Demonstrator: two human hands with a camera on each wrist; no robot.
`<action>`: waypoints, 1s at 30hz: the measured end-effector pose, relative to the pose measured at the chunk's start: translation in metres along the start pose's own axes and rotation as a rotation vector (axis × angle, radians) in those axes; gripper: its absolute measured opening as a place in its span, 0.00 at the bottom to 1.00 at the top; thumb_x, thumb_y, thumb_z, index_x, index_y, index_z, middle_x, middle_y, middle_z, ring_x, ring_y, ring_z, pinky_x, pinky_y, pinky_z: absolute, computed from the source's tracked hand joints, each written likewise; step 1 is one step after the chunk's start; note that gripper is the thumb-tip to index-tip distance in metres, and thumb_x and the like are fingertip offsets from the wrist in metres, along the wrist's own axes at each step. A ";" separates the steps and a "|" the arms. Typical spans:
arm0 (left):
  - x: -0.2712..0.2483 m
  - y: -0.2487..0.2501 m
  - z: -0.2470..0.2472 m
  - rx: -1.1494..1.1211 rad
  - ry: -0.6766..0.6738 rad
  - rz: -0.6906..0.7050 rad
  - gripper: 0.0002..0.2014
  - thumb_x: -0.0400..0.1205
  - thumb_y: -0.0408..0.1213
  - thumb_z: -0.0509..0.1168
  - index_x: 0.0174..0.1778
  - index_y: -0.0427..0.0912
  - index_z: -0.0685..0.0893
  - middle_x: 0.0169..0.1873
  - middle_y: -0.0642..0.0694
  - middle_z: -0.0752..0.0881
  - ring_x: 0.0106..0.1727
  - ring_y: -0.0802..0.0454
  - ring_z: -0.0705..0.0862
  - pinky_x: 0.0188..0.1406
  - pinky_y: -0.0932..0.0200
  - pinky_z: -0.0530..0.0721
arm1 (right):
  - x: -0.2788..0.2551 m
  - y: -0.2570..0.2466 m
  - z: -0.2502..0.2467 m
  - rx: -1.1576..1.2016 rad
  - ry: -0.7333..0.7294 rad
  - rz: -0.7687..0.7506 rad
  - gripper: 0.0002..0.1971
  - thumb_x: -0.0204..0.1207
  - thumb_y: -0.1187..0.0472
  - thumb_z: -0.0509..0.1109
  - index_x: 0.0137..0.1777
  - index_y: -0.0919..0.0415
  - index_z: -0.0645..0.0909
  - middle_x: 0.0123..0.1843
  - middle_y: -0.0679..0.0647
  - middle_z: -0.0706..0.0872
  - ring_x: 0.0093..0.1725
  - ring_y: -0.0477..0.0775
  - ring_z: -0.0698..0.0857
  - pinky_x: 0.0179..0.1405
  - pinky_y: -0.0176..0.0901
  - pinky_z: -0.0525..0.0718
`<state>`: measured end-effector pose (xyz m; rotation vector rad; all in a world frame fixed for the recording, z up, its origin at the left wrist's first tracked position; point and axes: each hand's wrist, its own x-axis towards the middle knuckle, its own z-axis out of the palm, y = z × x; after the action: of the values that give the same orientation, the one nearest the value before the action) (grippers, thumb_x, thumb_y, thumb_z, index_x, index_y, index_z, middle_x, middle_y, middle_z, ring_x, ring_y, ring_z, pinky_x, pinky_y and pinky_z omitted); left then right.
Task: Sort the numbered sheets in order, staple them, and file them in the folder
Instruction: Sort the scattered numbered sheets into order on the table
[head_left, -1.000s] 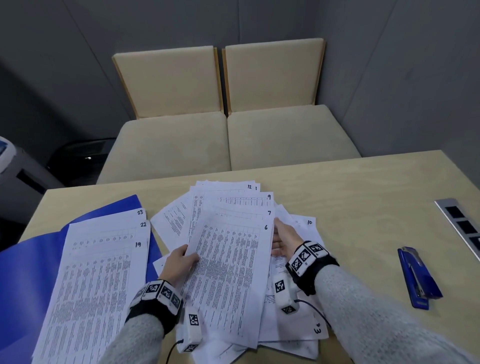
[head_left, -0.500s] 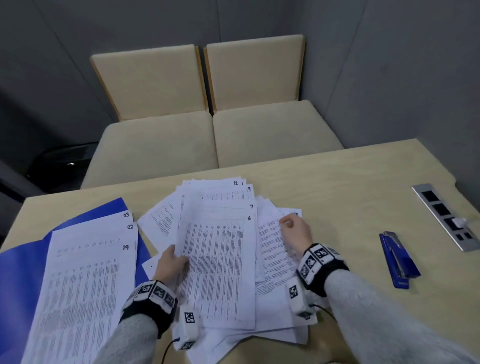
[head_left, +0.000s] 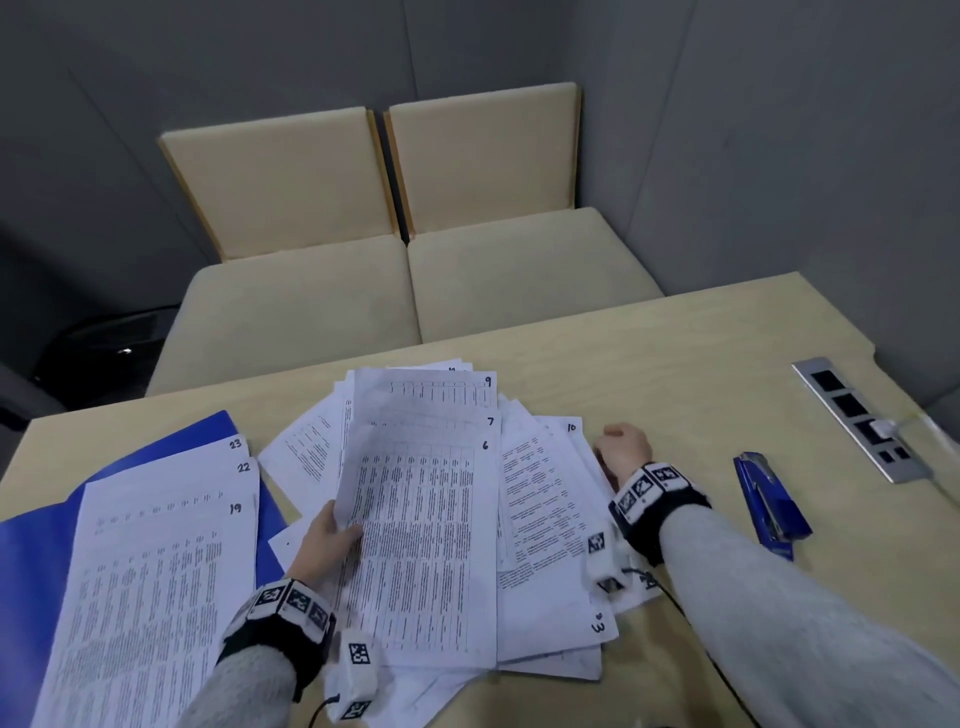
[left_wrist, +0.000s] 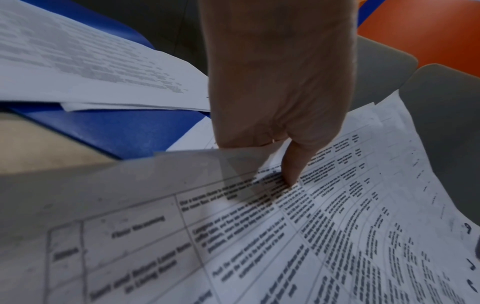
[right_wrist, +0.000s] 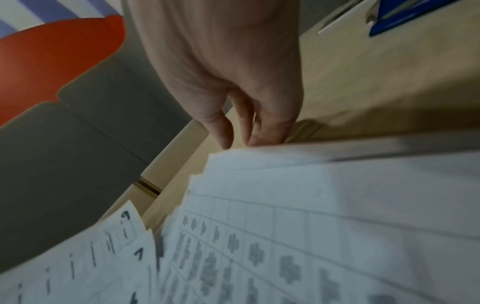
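Printed sheets with hand-written numbers lie fanned out mid-table. My left hand (head_left: 327, 540) grips the left edge of the fanned sheets 6, 7 and 9 (head_left: 415, 545), thumb on top (left_wrist: 291, 164) and fingers hidden beneath. My right hand (head_left: 621, 449) is curled at the pile's right edge beside sheet 10 (head_left: 540, 493); its fingertips (right_wrist: 241, 142) pinch the edge of loose sheets (right_wrist: 337, 185). Sheet 3 (head_left: 597, 626) sticks out at the lower right. Sheets 19, 22 and 23 (head_left: 156, 571) are stacked on the open blue folder (head_left: 31, 571) at left. The blue stapler (head_left: 771, 499) lies to the right.
A metal socket strip (head_left: 857, 415) is set into the table (head_left: 675, 353) near its right edge. Two beige chairs (head_left: 389, 291) stand beyond the far edge. Bare tabletop shows between the pile and the stapler.
My right hand slid out from beside sheet 6, across sheet 10, to the pile's right edge. The left hand kept its grip on sheets 6, 7 and 9.
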<state>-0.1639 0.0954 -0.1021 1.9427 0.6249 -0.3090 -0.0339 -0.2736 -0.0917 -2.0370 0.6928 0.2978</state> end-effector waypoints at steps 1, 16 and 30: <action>-0.001 0.001 0.000 -0.005 -0.004 -0.003 0.10 0.83 0.26 0.62 0.60 0.37 0.75 0.35 0.43 0.79 0.34 0.46 0.77 0.45 0.38 0.82 | 0.004 -0.007 0.004 0.029 -0.049 0.034 0.07 0.71 0.66 0.68 0.48 0.60 0.84 0.48 0.60 0.84 0.48 0.64 0.82 0.52 0.45 0.80; -0.002 0.001 -0.002 -0.116 -0.057 -0.016 0.13 0.84 0.24 0.60 0.61 0.42 0.76 0.34 0.42 0.84 0.23 0.57 0.79 0.23 0.62 0.78 | 0.003 -0.042 0.024 0.361 0.073 -0.187 0.03 0.78 0.65 0.67 0.50 0.63 0.78 0.46 0.56 0.83 0.46 0.55 0.81 0.48 0.46 0.79; -0.004 -0.001 -0.009 -0.183 -0.116 -0.072 0.08 0.84 0.24 0.61 0.57 0.33 0.82 0.39 0.34 0.84 0.36 0.42 0.79 0.36 0.50 0.79 | -0.029 -0.099 -0.063 0.391 0.467 -0.494 0.08 0.82 0.67 0.59 0.51 0.66 0.79 0.44 0.58 0.78 0.44 0.51 0.74 0.40 0.35 0.68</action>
<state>-0.1681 0.1023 -0.0972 1.7180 0.6259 -0.3927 -0.0039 -0.2758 0.0250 -1.8280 0.4490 -0.5732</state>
